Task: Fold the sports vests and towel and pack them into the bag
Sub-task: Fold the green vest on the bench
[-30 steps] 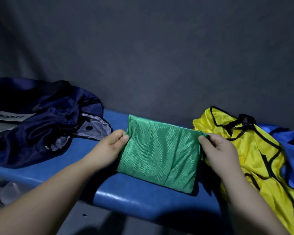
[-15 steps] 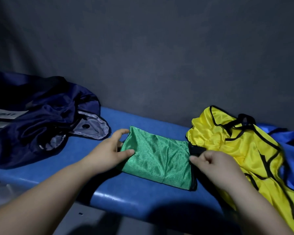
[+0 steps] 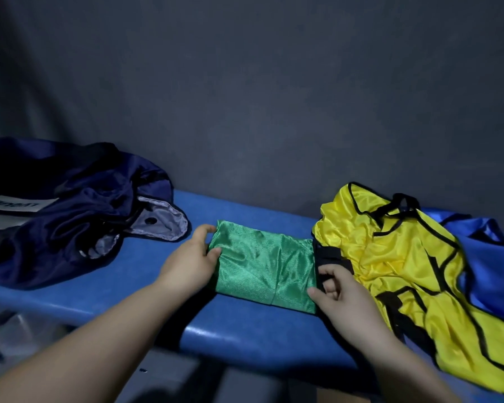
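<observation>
A green sports vest (image 3: 264, 264), folded into a small rectangle, lies on the blue bench (image 3: 146, 274). My left hand (image 3: 189, 261) pinches its left edge between thumb and fingers. My right hand (image 3: 339, 296) holds its right edge, where black trim shows. A yellow vest (image 3: 399, 263) with black trim lies crumpled to the right, touching the green one. A blue vest (image 3: 489, 257) lies beyond it at the far right. The dark navy bag (image 3: 70, 216) sits open and slumped at the left end of the bench.
A dark grey wall (image 3: 259, 97) rises directly behind the bench. The bench's front edge (image 3: 245, 341) runs below my hands. A white label (image 3: 15, 203) shows on the bag. Dim clutter (image 3: 9, 333) lies on the floor at lower left.
The green vest was folded once more into a narrower rectangle and laid lower on the bench. Both hands moved closer together and stayed on its edges.
</observation>
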A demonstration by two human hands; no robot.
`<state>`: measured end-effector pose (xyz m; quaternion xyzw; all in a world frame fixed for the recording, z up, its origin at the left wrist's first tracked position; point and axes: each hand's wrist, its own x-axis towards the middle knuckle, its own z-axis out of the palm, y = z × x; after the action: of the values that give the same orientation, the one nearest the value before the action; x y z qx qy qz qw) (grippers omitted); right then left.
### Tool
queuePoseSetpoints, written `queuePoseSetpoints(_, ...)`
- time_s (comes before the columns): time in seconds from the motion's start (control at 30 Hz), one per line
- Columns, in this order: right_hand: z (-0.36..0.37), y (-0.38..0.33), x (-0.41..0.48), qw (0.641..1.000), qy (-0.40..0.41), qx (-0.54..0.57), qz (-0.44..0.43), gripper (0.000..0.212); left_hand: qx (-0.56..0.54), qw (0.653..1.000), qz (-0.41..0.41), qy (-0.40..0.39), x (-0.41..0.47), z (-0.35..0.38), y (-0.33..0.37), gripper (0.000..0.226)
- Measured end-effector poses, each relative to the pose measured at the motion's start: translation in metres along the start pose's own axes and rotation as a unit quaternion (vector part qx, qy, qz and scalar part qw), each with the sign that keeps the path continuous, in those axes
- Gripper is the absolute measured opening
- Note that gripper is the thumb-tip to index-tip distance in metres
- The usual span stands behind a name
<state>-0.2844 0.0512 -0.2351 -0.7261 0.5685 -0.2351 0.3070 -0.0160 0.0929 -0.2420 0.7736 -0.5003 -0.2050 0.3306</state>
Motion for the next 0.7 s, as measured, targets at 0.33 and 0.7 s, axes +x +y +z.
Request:
queuePoseSetpoints(0.33, -0.003, 0.002, -0.010, 0.995, 0.005, -0.104, -0.002, 0.043, 0.115, 0.991, 0.043, 0.051, -0.013, 0.007, -0.004, 0.044)
queuePoseSetpoints(0.7, -0.006, 0.006, -0.013, 0.998, 0.040, -0.030, -0.029, 0.038, 0.234, 0.967, 0.078, 0.059, -0.010, 0.009, -0.007, 0.035)
